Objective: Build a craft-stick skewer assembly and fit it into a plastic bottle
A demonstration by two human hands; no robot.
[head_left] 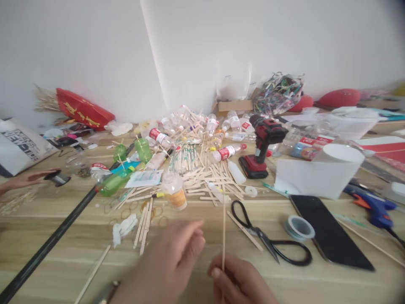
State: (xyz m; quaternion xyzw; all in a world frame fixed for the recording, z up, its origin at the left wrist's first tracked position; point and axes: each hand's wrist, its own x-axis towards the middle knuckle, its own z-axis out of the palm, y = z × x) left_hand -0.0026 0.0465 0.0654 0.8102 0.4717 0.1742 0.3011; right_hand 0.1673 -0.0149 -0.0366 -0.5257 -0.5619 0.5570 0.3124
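Near the front edge of the wooden table, my right hand [238,278] pinches a thin wooden stick [224,228] that stands upright. To its left, my left hand [171,257] is raised over the table, blurred, its fingers held together and pointing toward the stick. Whether anything small is between those fingers is hidden. Black-handled scissors [264,238] lie just right of the stick, with a flat craft stick [245,231] beside them. Several more craft sticks [144,226] lie beyond my left hand, near a crumpled white tissue [124,229].
A phone [330,232], tape roll [299,228] and blue glue gun [376,207] lie at right. Behind stand a red-black drill [261,145] and plastic bottles [226,153]. A black pole [50,240] crosses the left side. Another person's hand [30,179] is at far left by a spool [57,178].
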